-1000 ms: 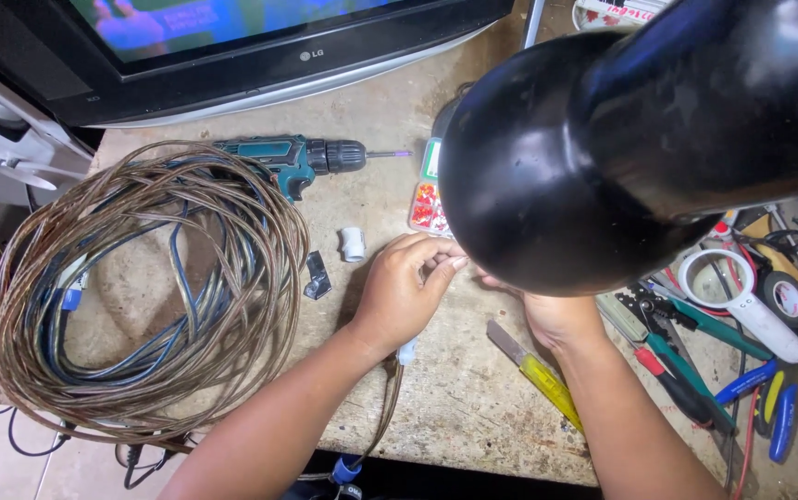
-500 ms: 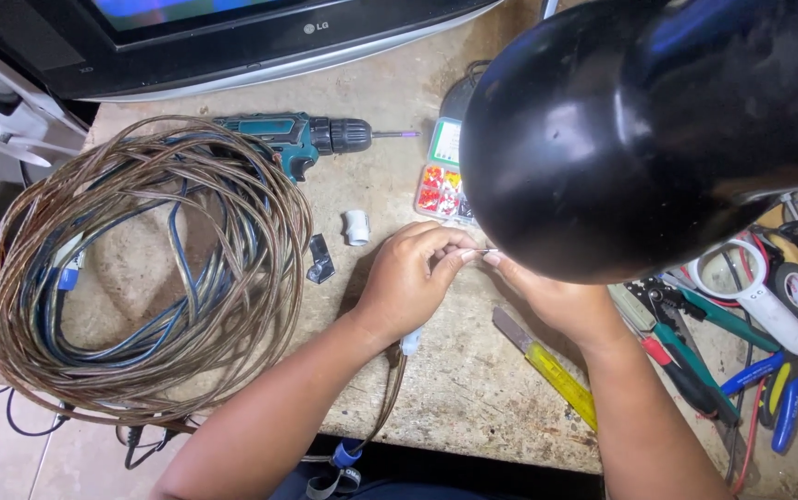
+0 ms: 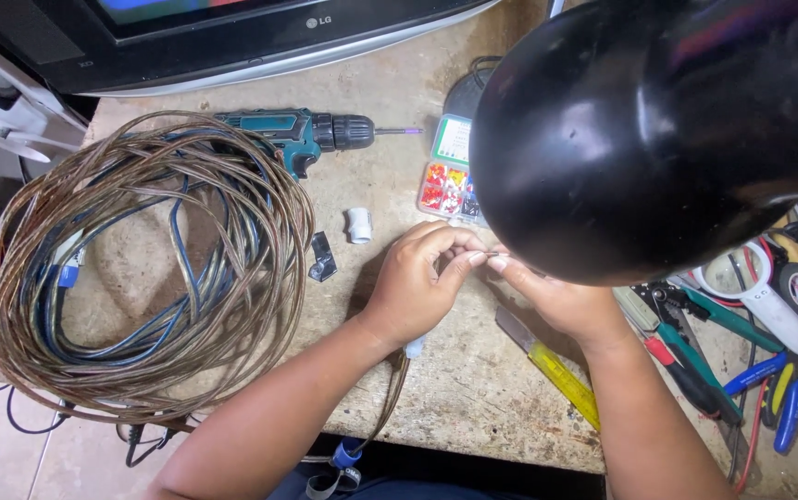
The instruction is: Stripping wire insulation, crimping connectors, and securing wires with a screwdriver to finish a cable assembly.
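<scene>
We pinch a thin, limp brown wire by its tip between left hand and right hand fingers, closed on it.

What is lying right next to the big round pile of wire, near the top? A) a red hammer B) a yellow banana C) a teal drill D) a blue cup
C: a teal drill lies on the workbench at the upper edge of the coiled wire, its bit pointing right.

Even bright light, soft shadows, sharp focus, slight glare.
</scene>
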